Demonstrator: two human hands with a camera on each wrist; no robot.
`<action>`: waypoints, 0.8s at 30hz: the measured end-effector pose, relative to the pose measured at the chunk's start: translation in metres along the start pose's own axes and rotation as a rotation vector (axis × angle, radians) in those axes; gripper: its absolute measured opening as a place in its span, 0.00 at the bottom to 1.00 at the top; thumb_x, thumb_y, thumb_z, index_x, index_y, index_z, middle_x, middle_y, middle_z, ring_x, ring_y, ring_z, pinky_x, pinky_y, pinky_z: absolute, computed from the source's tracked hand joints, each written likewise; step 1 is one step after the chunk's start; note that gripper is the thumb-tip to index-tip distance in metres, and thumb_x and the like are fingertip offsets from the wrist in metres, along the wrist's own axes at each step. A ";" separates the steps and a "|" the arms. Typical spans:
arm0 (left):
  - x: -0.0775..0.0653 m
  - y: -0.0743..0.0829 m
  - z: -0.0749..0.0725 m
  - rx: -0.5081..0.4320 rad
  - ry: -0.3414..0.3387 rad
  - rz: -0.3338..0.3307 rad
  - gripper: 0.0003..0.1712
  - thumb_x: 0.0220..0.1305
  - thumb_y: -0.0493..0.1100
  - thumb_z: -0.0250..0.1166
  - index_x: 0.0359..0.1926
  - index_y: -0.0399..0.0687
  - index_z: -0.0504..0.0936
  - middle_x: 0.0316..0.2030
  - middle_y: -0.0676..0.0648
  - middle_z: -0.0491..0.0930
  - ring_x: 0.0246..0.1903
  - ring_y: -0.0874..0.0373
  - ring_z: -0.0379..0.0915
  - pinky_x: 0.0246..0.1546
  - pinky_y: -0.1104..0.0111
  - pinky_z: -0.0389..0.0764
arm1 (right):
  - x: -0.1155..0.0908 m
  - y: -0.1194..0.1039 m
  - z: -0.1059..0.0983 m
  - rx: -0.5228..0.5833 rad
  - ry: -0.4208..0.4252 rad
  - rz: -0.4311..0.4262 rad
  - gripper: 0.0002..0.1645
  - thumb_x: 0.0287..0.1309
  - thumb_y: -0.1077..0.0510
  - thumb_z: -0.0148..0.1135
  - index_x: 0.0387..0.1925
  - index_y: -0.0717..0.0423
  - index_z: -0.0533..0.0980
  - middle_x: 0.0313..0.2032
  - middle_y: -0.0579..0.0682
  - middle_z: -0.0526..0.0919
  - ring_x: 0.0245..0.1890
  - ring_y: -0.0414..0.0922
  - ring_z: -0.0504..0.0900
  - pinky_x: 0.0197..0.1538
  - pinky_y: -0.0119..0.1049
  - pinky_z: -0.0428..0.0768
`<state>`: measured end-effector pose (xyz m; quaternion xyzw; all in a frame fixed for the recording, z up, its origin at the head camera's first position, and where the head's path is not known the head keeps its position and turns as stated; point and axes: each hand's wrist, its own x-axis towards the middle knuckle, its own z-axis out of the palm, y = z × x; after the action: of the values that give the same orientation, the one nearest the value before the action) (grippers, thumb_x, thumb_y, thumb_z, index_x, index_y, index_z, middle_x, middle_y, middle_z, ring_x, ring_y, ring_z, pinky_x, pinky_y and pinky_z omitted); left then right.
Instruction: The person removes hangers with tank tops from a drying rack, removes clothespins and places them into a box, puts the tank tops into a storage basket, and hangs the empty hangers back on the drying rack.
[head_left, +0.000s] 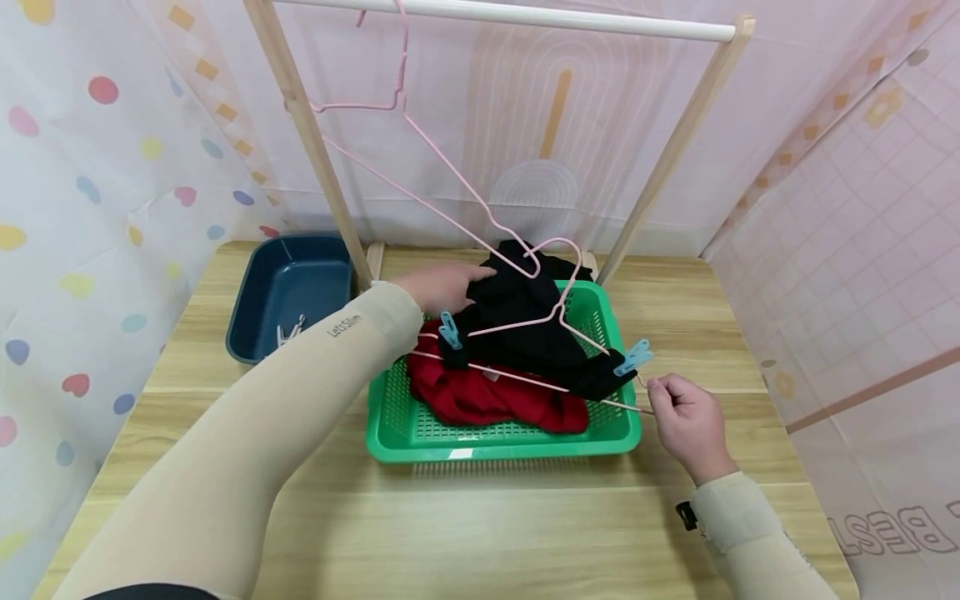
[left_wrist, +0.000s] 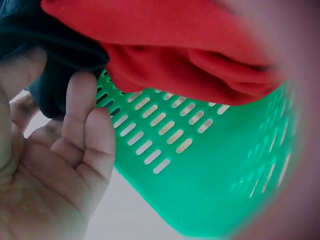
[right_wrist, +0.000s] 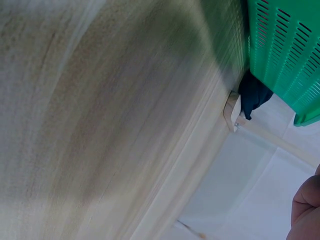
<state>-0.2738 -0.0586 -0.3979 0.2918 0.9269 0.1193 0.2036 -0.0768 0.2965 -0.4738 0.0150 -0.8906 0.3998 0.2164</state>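
Note:
A pink hanger (head_left: 517,379) carries a black garment (head_left: 517,292), fixed to it by two blue clothespins, a left clothespin (head_left: 450,331) and a right clothespin (head_left: 634,357). My right hand (head_left: 692,421) grips the hanger's right end, just beyond the basket's side. At the garment's upper left, my left hand (head_left: 442,287) touches the black cloth with its index finger extended; the left wrist view shows its fingers loosely bent beside the cloth. Under the hanger, a red garment (head_left: 502,404) lies in the green basket (head_left: 504,452).
A second pink hanger (head_left: 450,167) hangs from the white rail (head_left: 525,12) of a wooden rack, its lower end close above the black cloth. To the left stands a dark blue basin (head_left: 296,283) holding several pale clothespins (head_left: 291,330). The wooden table (head_left: 480,533) bears everything.

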 end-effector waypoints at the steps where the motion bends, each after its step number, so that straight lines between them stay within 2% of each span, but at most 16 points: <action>1: 0.000 -0.001 0.000 0.012 0.017 0.008 0.38 0.76 0.38 0.61 0.82 0.51 0.61 0.78 0.41 0.65 0.76 0.46 0.64 0.76 0.53 0.67 | 0.000 0.000 0.000 0.002 0.000 -0.002 0.18 0.68 0.65 0.63 0.20 0.54 0.81 0.15 0.39 0.68 0.17 0.30 0.63 0.20 0.28 0.62; 5: 0.001 -0.004 0.003 0.046 0.102 0.035 0.33 0.75 0.37 0.62 0.78 0.46 0.69 0.75 0.40 0.71 0.74 0.44 0.68 0.75 0.53 0.69 | 0.000 0.000 0.001 0.011 0.004 -0.013 0.18 0.68 0.65 0.63 0.20 0.55 0.81 0.15 0.39 0.68 0.17 0.30 0.63 0.20 0.28 0.62; 10: 0.003 -0.007 0.007 0.054 0.183 0.026 0.27 0.74 0.35 0.63 0.72 0.43 0.76 0.70 0.40 0.77 0.70 0.42 0.73 0.73 0.53 0.71 | -0.001 0.000 0.001 0.024 0.003 -0.020 0.18 0.68 0.66 0.63 0.20 0.55 0.81 0.14 0.40 0.68 0.16 0.31 0.63 0.19 0.28 0.62; 14: 0.005 -0.008 0.008 0.072 0.215 0.012 0.24 0.74 0.36 0.63 0.69 0.43 0.79 0.67 0.41 0.80 0.67 0.41 0.76 0.71 0.53 0.73 | -0.001 0.001 0.002 0.015 0.006 -0.012 0.17 0.68 0.66 0.63 0.21 0.56 0.82 0.14 0.39 0.68 0.16 0.30 0.63 0.20 0.28 0.62; 20: 0.006 -0.007 0.009 0.026 0.247 -0.018 0.20 0.75 0.43 0.65 0.64 0.45 0.83 0.61 0.43 0.85 0.63 0.41 0.79 0.69 0.53 0.75 | -0.002 0.001 0.003 0.025 0.010 -0.010 0.17 0.68 0.66 0.63 0.21 0.56 0.82 0.14 0.40 0.68 0.16 0.30 0.63 0.20 0.27 0.62; 24: 0.005 -0.006 0.009 -0.002 0.271 -0.023 0.18 0.75 0.44 0.65 0.61 0.45 0.85 0.58 0.43 0.87 0.61 0.42 0.81 0.67 0.53 0.76 | -0.003 0.001 0.002 0.021 0.008 -0.009 0.16 0.68 0.67 0.63 0.22 0.58 0.82 0.14 0.40 0.68 0.16 0.30 0.63 0.20 0.27 0.62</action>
<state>-0.2767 -0.0595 -0.4094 0.2622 0.9491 0.1560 0.0782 -0.0752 0.2950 -0.4769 0.0196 -0.8854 0.4083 0.2212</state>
